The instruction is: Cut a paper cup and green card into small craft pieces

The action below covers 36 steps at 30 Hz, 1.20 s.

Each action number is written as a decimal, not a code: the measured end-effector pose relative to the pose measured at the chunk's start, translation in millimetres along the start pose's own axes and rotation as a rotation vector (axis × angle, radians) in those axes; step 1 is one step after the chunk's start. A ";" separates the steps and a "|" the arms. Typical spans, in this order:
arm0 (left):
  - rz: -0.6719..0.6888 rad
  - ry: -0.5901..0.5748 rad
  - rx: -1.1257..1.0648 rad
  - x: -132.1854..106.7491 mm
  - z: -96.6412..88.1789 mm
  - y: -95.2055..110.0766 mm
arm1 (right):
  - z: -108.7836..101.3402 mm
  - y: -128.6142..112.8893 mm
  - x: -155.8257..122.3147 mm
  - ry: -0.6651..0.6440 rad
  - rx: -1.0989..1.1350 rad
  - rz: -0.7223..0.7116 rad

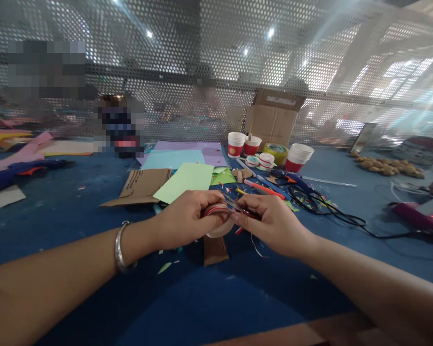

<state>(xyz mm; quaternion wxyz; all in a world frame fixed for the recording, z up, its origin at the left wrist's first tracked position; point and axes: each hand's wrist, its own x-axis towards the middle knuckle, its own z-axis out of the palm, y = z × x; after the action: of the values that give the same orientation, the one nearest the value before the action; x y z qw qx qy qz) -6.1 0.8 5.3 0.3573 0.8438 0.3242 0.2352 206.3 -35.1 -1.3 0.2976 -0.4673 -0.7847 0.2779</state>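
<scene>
One left hand (189, 218), a silver bangle (119, 247) at its wrist, pinched a red-and-white cup piece (216, 209) between thumb and curled fingers, while the right hand (274, 222) was closed around what looked like scissors (239, 205), its fingertips nearly meeting the left's. Trimming the cup's edge appeared to be the step in hand; the next move seemed to call for a steady left pinch, and blades kept close to the rim and clear of the left thumb. Just below the fingers lay a brown cardboard strip (215, 252) on a blue table (259, 300) flecked with paper scraps. Directly beyond them spread a pale green sheet (185, 182), with corrugated cardboard (144, 185) to its left. Past the right fingers stood red-and-white paper cups (236, 144) near a roll of green tape (275, 154), and a blue glue gun (303, 183) trailed a black cord (349, 221) rightward. Farthest from the fingers, a perforated screen (166, 43) closed off the view, bright lights showing across it.
</scene>
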 end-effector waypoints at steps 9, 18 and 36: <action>-0.121 -0.152 -0.165 2.7 -2.5 2.6 | 2.3 -1.2 0.6 -0.104 0.230 0.067; -0.237 -0.186 -0.322 1.8 -0.3 0.0 | 7.4 3.0 -0.5 -0.136 0.446 0.171; -0.112 -0.168 -0.354 -3.1 1.1 7.2 | 1.9 2.5 -1.9 -0.179 0.692 0.142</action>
<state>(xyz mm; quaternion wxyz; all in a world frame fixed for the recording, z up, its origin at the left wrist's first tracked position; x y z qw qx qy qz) -4.8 -5.7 9.5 0.5383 0.7651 0.2935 0.1969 207.0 -36.1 -4.8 0.3483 -0.3659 -0.6329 0.5867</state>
